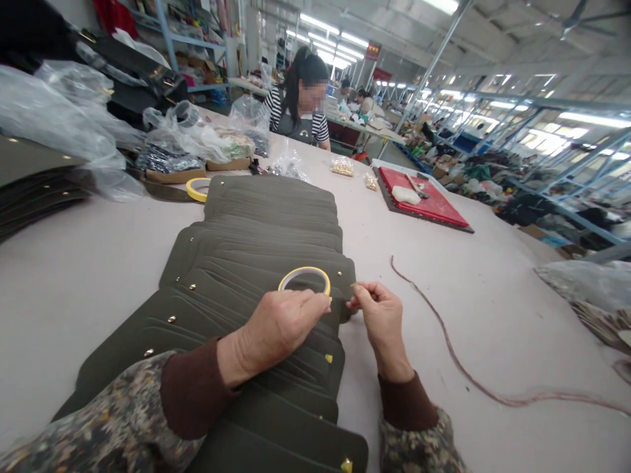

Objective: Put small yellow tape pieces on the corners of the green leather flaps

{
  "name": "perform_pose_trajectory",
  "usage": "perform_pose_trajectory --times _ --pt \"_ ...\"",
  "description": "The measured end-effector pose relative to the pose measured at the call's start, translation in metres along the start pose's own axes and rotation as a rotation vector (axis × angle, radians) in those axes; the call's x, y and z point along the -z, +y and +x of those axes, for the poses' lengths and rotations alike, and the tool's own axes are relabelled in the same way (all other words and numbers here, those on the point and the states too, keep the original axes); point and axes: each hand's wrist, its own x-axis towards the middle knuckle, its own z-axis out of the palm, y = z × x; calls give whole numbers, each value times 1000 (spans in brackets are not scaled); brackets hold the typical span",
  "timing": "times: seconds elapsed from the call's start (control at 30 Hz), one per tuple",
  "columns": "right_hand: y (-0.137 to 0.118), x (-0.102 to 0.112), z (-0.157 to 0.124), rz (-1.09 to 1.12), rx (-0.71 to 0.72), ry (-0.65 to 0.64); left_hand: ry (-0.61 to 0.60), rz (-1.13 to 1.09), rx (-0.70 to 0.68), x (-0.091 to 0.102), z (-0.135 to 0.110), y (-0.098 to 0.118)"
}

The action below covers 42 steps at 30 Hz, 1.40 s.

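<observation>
My left hand (280, 328) is closed on a roll of yellow tape (304, 270), whose ring stands up above the fingers. Just to the right, my right hand (379, 315) pinches a small piece of tape (353, 286) between thumb and forefinger. Both hands are over the right side of a long row of overlapping dark olive panels (266, 223). Metal snaps (171, 319) show along the panels' left edges. Small yellow tape bits (328, 359) stick to panels near the right edge, closer to me.
A second yellow tape roll (197, 189) lies beyond the panels. A brown cord (444, 328) runs across the table at right. Farther back are a red pad (428, 197) with a hammer (417, 186), bags of gold-coloured parts (342, 165), plastic bags (197, 135) and a seated person (300, 105).
</observation>
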Motion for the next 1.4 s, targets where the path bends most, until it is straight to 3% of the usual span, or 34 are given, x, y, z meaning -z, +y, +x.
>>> perform_pose_trajectory --times 0.1,0.23,0.4,0.53,0.73,0.8,0.93,1.07,1.2,1.4 --pt "12 16 13 -140 68 122 -141 179 91 -4 8 -14" --pt "21 15 17 -267 102 68 -244 278 103 -12 13 -30" --pt "30 3 19 -130 66 14 -267 208 138 -12 15 -31" --pt "35 -1 21 -88 47 2 -309 17 141 -8 11 -29" --pt "20 9 18 -64 70 -10 -355 -61 76 -5 1 -27" --pt "12 15 15 -10 17 -114 -371 -111 62 -3 -1 -27" --pt "4 21 3 -53 -175 -460 -378 -197 24 1 -1 -25" --pt "5 21 -8 -158 -274 -517 -353 -199 9 1 -3 -26" --pt "8 19 -14 -271 -221 -463 -371 -204 -3 0 -5 -26" --pt "6 13 -18 -508 40 -436 -400 -185 28 -2 -6 -26"
